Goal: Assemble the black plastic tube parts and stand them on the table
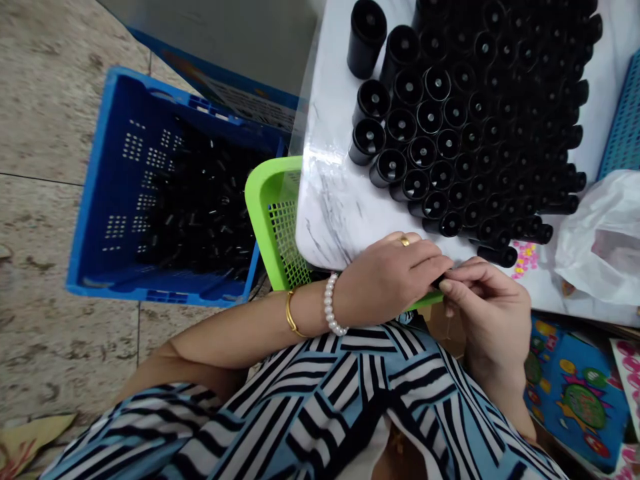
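Note:
My left hand (390, 277) and my right hand (487, 307) meet just below the white table's near edge (340, 220). Both have their fingers pinched together on a small black part (439, 283) that is mostly hidden between them. The left wrist wears a pearl bracelet and a gold bangle, and a gold ring shows on one finger. On the table above the hands stand many black open-topped tubes (450, 127) packed upright in rows. A green plastic basket (273, 213) sits under the table edge beside my left wrist.
A blue perforated crate (120, 193) holding several black tubes stands on the tiled floor at left. A white plastic bag (600, 240) lies on the table at right, beside a blue mesh tray (625, 127). Colourful printed cardboard (575, 393) lies at lower right.

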Motion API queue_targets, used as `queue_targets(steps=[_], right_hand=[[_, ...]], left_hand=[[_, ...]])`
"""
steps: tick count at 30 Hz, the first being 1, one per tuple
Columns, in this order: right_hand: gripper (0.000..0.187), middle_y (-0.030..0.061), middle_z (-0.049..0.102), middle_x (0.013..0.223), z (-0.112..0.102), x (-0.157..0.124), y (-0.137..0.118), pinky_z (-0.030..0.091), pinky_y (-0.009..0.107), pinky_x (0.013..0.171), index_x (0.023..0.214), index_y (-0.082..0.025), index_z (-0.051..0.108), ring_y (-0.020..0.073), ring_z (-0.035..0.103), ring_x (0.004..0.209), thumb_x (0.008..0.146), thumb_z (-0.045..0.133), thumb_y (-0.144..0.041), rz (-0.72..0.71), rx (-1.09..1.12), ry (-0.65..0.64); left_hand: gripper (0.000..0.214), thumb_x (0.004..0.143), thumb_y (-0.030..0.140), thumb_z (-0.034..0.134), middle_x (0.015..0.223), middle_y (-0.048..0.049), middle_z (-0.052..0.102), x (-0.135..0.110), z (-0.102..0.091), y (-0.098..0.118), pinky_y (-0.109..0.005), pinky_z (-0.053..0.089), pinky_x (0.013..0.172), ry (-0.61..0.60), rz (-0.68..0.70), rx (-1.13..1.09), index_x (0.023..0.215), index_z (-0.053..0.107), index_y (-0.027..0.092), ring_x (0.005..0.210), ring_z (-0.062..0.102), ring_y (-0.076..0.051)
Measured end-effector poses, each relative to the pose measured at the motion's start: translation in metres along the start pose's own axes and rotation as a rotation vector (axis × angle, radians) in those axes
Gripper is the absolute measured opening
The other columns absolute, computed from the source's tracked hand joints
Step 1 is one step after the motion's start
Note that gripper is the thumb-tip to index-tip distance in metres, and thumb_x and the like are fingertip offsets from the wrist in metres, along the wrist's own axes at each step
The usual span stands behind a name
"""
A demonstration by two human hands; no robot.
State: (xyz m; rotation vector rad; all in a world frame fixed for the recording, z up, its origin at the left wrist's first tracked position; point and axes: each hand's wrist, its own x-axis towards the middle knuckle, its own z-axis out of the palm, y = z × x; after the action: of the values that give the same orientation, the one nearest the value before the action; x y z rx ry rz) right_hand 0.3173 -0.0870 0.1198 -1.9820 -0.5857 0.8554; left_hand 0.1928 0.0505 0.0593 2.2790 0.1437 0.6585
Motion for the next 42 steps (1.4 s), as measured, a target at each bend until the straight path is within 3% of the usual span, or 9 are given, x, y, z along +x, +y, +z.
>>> queue_targets(steps=[8,13,16,19,23,27,31,36,42], right_hand=[[0.020,-0.0060,0.058,0.069,0.000,0.010,0.010,0.044,0.017,0.049,0.088,-0.023,0.069,0.0056,0.054,0.052,0.076,0.085,-0.019,0.144,0.343,-0.107],[0.024,-0.0083,0.053,0.063,-0.003,0.015,0.003,0.044,0.017,0.041,0.089,-0.024,0.063,0.0063,0.049,0.045,0.076,0.083,-0.022,0.308,0.425,-0.182],[0.024,-0.0080,0.053,0.061,-0.003,0.016,0.000,0.050,0.019,0.045,0.083,-0.024,0.059,0.0075,0.050,0.047,0.077,0.082,-0.022,0.350,0.419,-0.202],[0.027,-0.0085,0.052,0.060,-0.001,0.016,0.000,0.054,0.022,0.049,0.081,-0.024,0.056,0.0084,0.051,0.048,0.075,0.083,-0.025,0.322,0.388,-0.176],[0.030,-0.0090,0.053,0.059,0.000,0.017,0.007,0.055,0.024,0.052,0.082,-0.024,0.055,0.0085,0.051,0.048,0.074,0.084,-0.027,0.288,0.383,-0.180],[0.030,-0.0078,0.059,0.064,-0.012,0.021,0.015,0.058,0.026,0.058,0.088,-0.022,0.058,0.0093,0.058,0.053,0.075,0.085,-0.028,0.270,0.426,-0.291],[0.036,-0.0038,0.065,0.077,-0.022,0.025,0.019,0.061,0.032,0.067,0.100,-0.022,0.063,0.0127,0.065,0.064,0.078,0.083,-0.041,0.258,0.494,-0.382],[0.031,-0.0079,0.061,0.062,-0.008,0.022,0.017,0.056,0.025,0.059,0.087,-0.023,0.053,0.0108,0.062,0.054,0.081,0.081,-0.034,0.249,0.370,-0.290],[0.033,-0.0096,0.058,0.061,0.013,0.008,0.018,0.045,0.018,0.050,0.084,-0.023,0.048,0.0077,0.058,0.051,0.084,0.078,-0.036,0.112,0.319,-0.165]], left_hand=[[0.025,0.105,0.026,0.047,0.106,-0.0102,0.070,-0.001,0.002,-0.001,-0.036,0.052,0.091,0.007,0.014,-0.003,0.112,0.066,0.012,0.100,0.063,-0.021],[0.024,0.104,0.024,0.048,0.104,-0.0105,0.070,0.000,-0.001,0.000,-0.036,0.052,0.089,-0.006,-0.003,0.008,0.108,0.068,0.011,0.098,0.063,-0.021],[0.027,0.105,0.023,0.042,0.105,-0.0105,0.070,0.001,-0.003,0.001,-0.036,0.051,0.089,-0.058,-0.025,-0.010,0.108,0.067,0.013,0.097,0.062,-0.020],[0.029,0.106,0.024,0.040,0.107,-0.0100,0.070,0.001,-0.002,0.001,-0.037,0.050,0.091,-0.088,-0.037,-0.025,0.109,0.067,0.015,0.099,0.063,-0.021],[0.022,0.102,0.024,0.049,0.108,-0.0096,0.070,-0.001,0.002,0.001,-0.037,0.050,0.092,-0.055,-0.036,-0.019,0.112,0.067,0.015,0.102,0.063,-0.021],[0.020,0.098,0.024,0.057,0.107,-0.0084,0.070,-0.001,0.003,0.001,-0.035,0.050,0.090,-0.046,-0.029,-0.003,0.113,0.067,0.015,0.101,0.063,-0.021],[0.019,0.097,0.025,0.059,0.108,-0.0066,0.070,0.001,0.004,0.000,-0.034,0.049,0.090,-0.027,-0.023,-0.013,0.111,0.068,0.016,0.099,0.064,-0.020],[0.020,0.094,0.023,0.062,0.108,-0.0058,0.071,-0.001,0.004,-0.002,-0.035,0.049,0.089,-0.023,-0.037,-0.036,0.112,0.068,0.016,0.099,0.064,-0.020],[0.021,0.089,0.020,0.061,0.107,-0.0089,0.069,0.001,-0.001,0.004,-0.039,0.047,0.089,-0.090,-0.032,-0.020,0.109,0.065,0.014,0.098,0.061,-0.023]])
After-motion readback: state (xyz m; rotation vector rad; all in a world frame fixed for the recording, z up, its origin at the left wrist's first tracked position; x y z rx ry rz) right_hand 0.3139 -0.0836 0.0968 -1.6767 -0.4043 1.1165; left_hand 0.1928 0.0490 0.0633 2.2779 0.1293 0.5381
